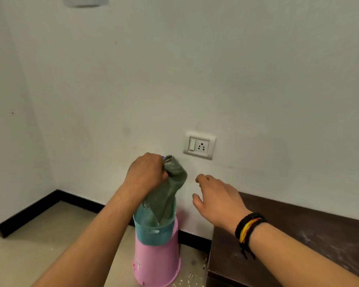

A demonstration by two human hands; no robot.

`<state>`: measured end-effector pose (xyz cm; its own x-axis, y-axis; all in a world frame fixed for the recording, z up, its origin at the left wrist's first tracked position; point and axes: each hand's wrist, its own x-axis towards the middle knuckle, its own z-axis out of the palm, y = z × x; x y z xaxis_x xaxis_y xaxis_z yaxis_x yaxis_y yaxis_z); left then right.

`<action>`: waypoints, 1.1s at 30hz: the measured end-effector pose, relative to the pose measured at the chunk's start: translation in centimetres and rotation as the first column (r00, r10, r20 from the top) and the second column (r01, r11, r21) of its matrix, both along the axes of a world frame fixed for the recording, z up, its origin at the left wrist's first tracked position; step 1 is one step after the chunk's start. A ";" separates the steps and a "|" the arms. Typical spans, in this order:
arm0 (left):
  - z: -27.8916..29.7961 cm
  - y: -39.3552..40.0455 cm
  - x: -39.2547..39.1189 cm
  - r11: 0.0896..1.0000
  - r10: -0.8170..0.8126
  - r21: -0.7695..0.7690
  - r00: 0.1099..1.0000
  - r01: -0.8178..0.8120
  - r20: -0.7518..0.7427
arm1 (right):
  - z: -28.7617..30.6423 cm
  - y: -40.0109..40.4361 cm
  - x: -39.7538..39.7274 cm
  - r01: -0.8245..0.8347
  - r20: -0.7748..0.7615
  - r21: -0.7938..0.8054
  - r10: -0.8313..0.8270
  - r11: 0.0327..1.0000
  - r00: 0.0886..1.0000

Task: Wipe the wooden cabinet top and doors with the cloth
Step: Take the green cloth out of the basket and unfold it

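Observation:
My left hand [146, 172] is closed around the top of a grey-green cloth [168, 195], held up in front of the wall. The cloth hangs down, and its lower end sits inside a small teal basket [153, 235]. The basket rests on an upturned pink bucket [157, 264]. My right hand [218, 200] hovers just right of the cloth with fingers spread, holding nothing; bands circle its wrist. The dark wooden cabinet top [298, 235] stretches along the wall at the lower right, dusty with pale streaks. Its doors are out of view.
A white switch and socket plate [199, 145] is on the wall just above the hands. Beige floor tiles [39, 235] with a black skirting lie to the left. White crumbs litter the floor by the bucket.

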<state>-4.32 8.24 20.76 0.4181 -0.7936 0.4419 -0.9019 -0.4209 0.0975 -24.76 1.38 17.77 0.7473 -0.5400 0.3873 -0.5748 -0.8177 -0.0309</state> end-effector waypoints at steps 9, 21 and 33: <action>10.0 4.9 -11.1 0.895 -0.325 -0.311 0.945 0.320 0.040 | 10.2 1.9 -8.8 -0.173 0.406 0.319 0.030 0.932 0.913; 7.3 -0.9 -23.5 0.752 -0.597 -0.440 0.223 0.491 -0.771 | 10.8 -1.0 -22.4 -0.180 0.391 0.324 0.042 0.929 0.920; 6.8 -8.2 -22.4 0.817 -0.577 -0.325 0.669 0.476 -0.469 | 3.8 -10.8 -24.8 -0.185 0.195 0.651 0.074 0.736 0.978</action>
